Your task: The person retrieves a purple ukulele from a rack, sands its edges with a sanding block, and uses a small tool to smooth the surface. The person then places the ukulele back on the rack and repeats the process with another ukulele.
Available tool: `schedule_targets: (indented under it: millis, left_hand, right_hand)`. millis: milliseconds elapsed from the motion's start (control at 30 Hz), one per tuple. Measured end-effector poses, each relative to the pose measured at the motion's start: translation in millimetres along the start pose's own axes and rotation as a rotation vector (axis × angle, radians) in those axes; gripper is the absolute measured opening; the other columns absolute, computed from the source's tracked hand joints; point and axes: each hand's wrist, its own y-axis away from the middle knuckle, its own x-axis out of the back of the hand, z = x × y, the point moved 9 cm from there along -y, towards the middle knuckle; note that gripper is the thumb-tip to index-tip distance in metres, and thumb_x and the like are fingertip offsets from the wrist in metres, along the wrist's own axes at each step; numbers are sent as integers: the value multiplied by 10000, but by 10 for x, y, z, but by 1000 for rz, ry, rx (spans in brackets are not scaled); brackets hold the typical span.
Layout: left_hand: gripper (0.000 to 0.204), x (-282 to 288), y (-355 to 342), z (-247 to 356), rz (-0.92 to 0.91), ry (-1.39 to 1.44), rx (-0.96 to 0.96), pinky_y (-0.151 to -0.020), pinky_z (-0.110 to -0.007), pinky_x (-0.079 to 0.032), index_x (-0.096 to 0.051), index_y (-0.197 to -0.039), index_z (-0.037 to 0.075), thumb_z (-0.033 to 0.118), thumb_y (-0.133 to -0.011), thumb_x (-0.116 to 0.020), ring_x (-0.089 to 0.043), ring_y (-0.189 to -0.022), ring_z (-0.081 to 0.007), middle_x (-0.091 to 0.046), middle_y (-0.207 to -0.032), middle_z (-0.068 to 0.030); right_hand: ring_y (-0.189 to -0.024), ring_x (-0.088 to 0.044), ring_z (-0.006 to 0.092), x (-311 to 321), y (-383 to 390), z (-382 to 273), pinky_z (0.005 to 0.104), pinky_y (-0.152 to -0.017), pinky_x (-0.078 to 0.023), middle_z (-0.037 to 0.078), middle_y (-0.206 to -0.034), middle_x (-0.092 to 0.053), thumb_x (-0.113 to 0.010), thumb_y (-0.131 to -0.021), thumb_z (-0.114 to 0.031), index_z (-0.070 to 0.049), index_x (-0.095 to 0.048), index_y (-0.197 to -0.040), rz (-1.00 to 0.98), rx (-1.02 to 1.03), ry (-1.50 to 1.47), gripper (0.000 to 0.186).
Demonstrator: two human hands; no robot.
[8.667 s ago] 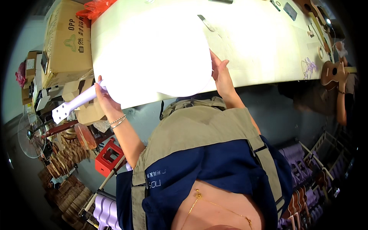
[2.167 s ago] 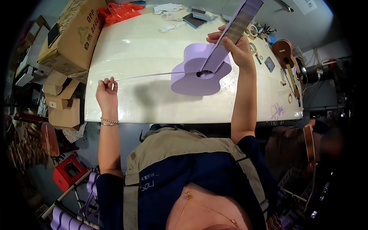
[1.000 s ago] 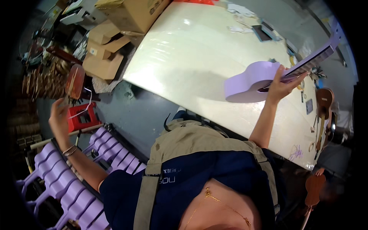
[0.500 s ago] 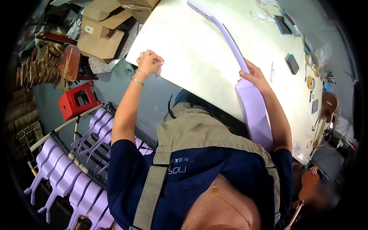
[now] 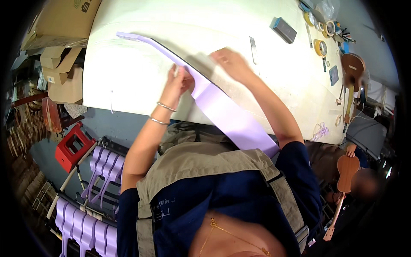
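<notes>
A lilac ukulele (image 5: 233, 118) lies slantwise on its side across the table's near edge. Its headstock (image 5: 128, 36) points to the far left, and its body end rests against my front beside my right arm. My left hand (image 5: 180, 81) is closed around the neck, close to where it meets the body. The dark edge of the fingerboard (image 5: 184, 62) faces away from me. Beyond the neck, my right hand (image 5: 231, 63) hovers over the table, apart from the ukulele. Motion blurs its fingers, so I cannot tell what they hold, if anything.
A thin pale strip (image 5: 112, 101) hangs at the table's edge. Farther right lie a metal blade (image 5: 253, 49), a sanding block (image 5: 284, 30) and tape rolls (image 5: 320, 48). Lilac ukuleles hang on a rack (image 5: 85, 227) at lower left, near a red stool (image 5: 73, 146). A person (image 5: 351, 150) sits at right.
My left hand has gone from the table's edge to the ukulele's neck. My right hand has let go of the neck and moved beyond it. The headstock has swung left.
</notes>
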Motion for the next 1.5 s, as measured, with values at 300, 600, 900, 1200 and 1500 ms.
schedule_targets:
  millis: [300,600,900,1200,1500]
  left_hand:
    - [746,-668,147,-22,-113,215,-54,-813,-375,-508,25,-1406,27,261,-932,-502,-583,-1022,-313,-565,-1032,-178]
    - [793,-710,195,-17,-242,158,-119,-884,-422,-491,8,-1439,154,63,-870,-537,-516,-1129,-353,-505,-1162,-180]
    - [767,-705,185,-16,-164,150,-119,-844,-388,-505,59,-1426,81,168,-910,-502,-576,-1027,-301,-526,-1071,-156]
    - [694,-673,145,-1,-23,142,-129,-747,-375,-529,-12,-1409,3,435,-964,-322,-631,-847,-287,-571,-915,-163]
    - [656,-639,155,14,20,132,-120,-762,-298,-477,-138,-1398,-15,407,-958,-380,-583,-838,-199,-566,-950,-143]
  right_hand:
    - [-700,-622,278,904,62,1289,353,-641,-494,140,-858,-604,-665,-789,-357,-30,-569,-897,345,-402,485,358]
    - [-917,-614,244,526,22,874,331,-787,-490,116,-982,-644,-514,-881,-103,-26,-511,-1219,-6,-232,-1008,347]
    - [-882,-641,239,447,203,154,356,-792,-522,214,-1100,-598,-491,-896,-28,-8,-440,-1297,-94,-23,-868,405]
    - [-768,-625,225,331,394,-595,304,-671,-486,69,-870,-652,-516,-858,-30,-61,-577,-1021,-67,491,340,176]
    - [-673,-573,186,134,532,-786,280,-584,-461,3,-736,-586,-616,-716,-77,-125,-628,-886,-200,577,541,178]
